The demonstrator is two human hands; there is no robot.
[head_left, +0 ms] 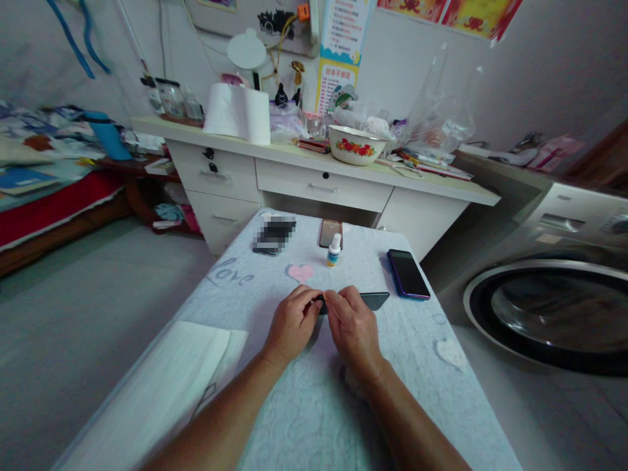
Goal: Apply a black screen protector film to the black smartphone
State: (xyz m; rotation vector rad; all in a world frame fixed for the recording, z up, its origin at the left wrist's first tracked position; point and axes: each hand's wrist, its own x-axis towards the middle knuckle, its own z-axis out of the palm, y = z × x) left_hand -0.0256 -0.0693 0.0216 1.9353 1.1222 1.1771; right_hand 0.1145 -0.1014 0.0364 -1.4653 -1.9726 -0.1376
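Observation:
Both hands meet over the middle of the cloth-covered table. A dark, flat, phone-like object (pixel 375 301) is held on its edge between them, its right end sticking out past my right hand. My left hand (pixel 294 322) pinches its left end with thumb and fingers. My right hand (pixel 354 326) has its fingers bent together against the near side, hiding the object's middle. Just beyond the hands stands a small white spray bottle (pixel 333 251) with a blue and yellow label. Behind the bottle lies a brown-edged phone or case (pixel 330 232).
A dark phone (pixel 409 274) lies at the table's right edge, and a partly pixelated dark item (pixel 275 235) at the far left. White paper sheets (pixel 189 353) cover the near left. A cluttered desk (pixel 304 159) stands behind; a washing machine (pixel 564 216) is at right.

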